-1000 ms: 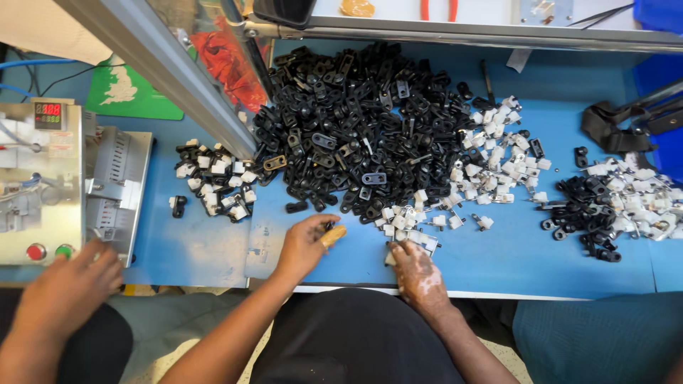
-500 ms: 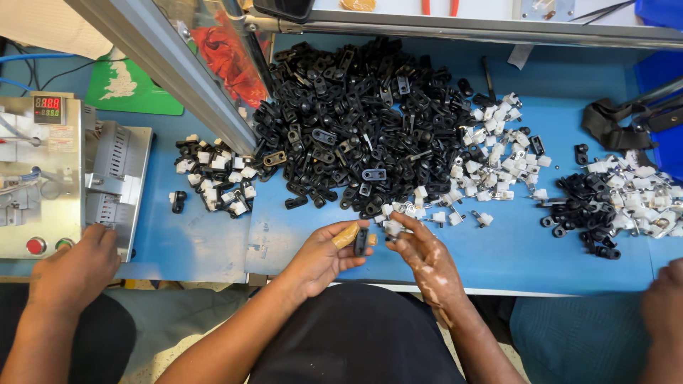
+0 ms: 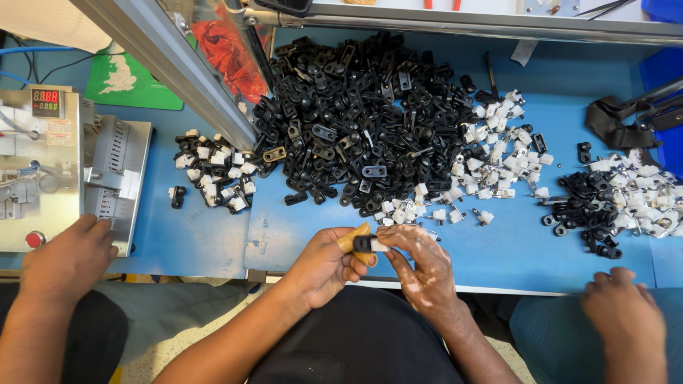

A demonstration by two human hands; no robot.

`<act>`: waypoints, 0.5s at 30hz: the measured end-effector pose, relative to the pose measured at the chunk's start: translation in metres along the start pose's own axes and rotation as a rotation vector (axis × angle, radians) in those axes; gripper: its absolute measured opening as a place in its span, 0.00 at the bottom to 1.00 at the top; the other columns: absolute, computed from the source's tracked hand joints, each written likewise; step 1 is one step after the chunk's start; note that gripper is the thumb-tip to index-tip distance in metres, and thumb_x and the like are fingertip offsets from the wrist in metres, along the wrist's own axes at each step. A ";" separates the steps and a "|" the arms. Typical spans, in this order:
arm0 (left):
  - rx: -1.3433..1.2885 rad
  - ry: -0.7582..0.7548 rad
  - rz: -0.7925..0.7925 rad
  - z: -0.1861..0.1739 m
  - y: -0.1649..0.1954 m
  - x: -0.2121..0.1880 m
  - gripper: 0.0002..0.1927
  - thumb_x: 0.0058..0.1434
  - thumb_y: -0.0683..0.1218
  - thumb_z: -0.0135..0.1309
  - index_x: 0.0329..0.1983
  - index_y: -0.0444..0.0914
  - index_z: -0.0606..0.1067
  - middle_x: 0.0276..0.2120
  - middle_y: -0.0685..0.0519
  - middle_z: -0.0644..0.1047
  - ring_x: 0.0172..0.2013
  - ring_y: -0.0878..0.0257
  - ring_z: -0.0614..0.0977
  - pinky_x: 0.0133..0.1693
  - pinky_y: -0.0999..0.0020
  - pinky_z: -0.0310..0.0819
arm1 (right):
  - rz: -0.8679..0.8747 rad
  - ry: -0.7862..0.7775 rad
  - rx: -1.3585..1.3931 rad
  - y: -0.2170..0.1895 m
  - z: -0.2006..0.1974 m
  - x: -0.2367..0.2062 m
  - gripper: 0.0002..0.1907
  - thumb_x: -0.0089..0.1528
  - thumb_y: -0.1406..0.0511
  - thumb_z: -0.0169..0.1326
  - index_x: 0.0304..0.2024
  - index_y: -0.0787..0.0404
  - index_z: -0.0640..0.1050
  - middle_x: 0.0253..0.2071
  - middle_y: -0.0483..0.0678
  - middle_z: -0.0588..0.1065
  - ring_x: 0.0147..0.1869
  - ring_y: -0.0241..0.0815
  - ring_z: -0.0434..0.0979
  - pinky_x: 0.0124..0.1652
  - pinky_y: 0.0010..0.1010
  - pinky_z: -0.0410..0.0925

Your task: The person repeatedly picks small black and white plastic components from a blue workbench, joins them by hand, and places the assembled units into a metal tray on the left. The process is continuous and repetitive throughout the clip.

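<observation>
My left hand and my right hand meet just over the near edge of the blue table. Between them is a small black plastic clip with a white piece at its right end. My left hand pinches the black clip; a tan cover sits on one of its fingertips. The fingers of my right hand press on the white piece. Right behind my hands lies a big heap of black clips, with white pieces scattered along its right and front.
A small mixed pile lies left of a slanted metal bar. Another black and white pile lies far right. A metal machine with a red display stands at left, one co-worker's hand before it. Another co-worker's hand is at lower right.
My hands left the loose parts at the heap's front edge and came together with a black clip and a white piece between them. A co-worker's hand appeared at the lower right.
</observation>
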State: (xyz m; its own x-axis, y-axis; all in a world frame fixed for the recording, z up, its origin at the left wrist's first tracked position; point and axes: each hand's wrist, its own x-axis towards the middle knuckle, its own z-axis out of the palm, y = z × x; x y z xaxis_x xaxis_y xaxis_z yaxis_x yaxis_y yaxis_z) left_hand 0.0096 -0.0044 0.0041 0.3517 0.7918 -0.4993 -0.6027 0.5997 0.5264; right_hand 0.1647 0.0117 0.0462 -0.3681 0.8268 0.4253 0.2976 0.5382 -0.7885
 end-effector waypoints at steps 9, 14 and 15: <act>0.597 0.135 0.702 0.031 0.006 -0.032 0.10 0.49 0.38 0.50 0.36 0.31 0.71 0.28 0.48 0.73 0.28 0.64 0.76 0.32 0.76 0.70 | 0.151 -0.060 -0.138 -0.021 -0.007 0.011 0.12 0.45 0.75 0.52 0.32 0.63 0.72 0.29 0.47 0.71 0.32 0.37 0.72 0.31 0.23 0.65; 0.756 0.003 0.955 0.033 0.011 -0.032 0.14 0.50 0.37 0.49 0.41 0.32 0.68 0.36 0.48 0.71 0.38 0.62 0.73 0.40 0.74 0.66 | 0.333 0.006 0.153 -0.022 -0.005 0.006 0.15 0.45 0.73 0.53 0.36 0.64 0.71 0.27 0.46 0.69 0.29 0.34 0.71 0.30 0.20 0.67; 0.540 -0.075 0.813 0.031 0.011 -0.029 0.15 0.51 0.37 0.47 0.43 0.31 0.67 0.37 0.49 0.70 0.39 0.63 0.73 0.42 0.74 0.66 | 0.278 0.027 0.150 -0.019 -0.004 0.005 0.16 0.44 0.73 0.55 0.36 0.64 0.71 0.26 0.46 0.69 0.29 0.33 0.70 0.30 0.20 0.67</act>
State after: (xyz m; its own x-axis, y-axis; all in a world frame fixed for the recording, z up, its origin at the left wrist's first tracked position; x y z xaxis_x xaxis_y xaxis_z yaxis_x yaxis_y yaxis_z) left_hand 0.0152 -0.0175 0.0462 0.0299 0.9813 0.1902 -0.2789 -0.1746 0.9443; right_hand 0.1608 0.0062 0.0655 -0.2669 0.9439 0.1947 0.2495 0.2628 -0.9320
